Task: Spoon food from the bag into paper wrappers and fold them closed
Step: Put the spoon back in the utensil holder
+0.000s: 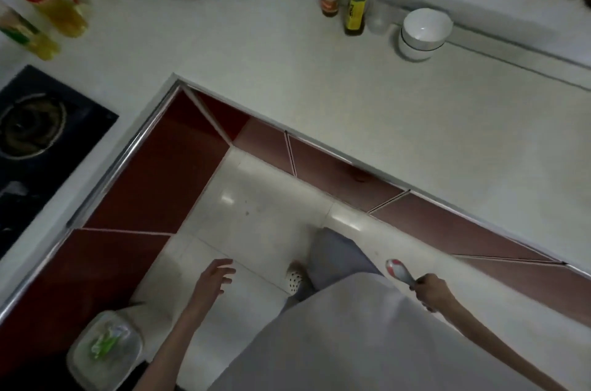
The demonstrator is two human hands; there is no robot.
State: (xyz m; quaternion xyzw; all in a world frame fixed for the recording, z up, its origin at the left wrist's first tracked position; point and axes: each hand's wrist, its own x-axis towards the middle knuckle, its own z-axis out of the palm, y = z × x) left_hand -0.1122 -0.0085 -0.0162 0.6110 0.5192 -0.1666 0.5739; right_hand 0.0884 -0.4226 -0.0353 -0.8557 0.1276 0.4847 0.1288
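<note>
The left hand (pixel 215 275) hangs open and empty over the floor; the right hand (pixel 430 288) grips a spoon (pixel 398 270) by its handle, bowl forward. No bag or paper wrappers show, and the counter (pixel 367 109) ahead carries only bottles and a white bowl (pixel 423 32). The risk, I judge, is residue dropping from the spoon onto the floor while it is carried low.

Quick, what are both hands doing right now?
Left hand: open, fingers spread, holding nothing.
Right hand: grips a spoon by its handle.
</note>
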